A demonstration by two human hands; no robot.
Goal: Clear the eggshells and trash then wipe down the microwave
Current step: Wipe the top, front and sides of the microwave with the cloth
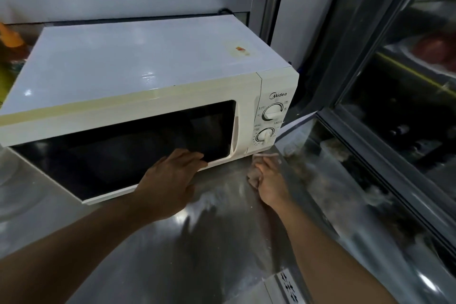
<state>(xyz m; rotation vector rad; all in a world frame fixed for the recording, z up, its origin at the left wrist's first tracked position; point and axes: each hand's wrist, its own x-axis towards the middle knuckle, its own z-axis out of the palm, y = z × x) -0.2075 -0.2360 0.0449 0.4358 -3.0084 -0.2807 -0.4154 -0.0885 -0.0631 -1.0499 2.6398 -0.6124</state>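
Note:
A white microwave (138, 71) with a dark door window and two dials stands on a steel counter (209, 242). My left hand (170, 177) rests on the lower edge of the door, fingers fairly straight against the glass and frame. My right hand (270, 180) grips a crumpled pale cloth (254, 176) on the counter, just below the microwave's right front corner, under the dial panel. No eggshells or trash show in this view.
A glass-fronted cabinet (394, 118) with a dark metal frame runs along the right, close to the counter edge. A window frame (123, 0) stands behind the microwave. Something orange and yellow (9, 39) sits at the far left.

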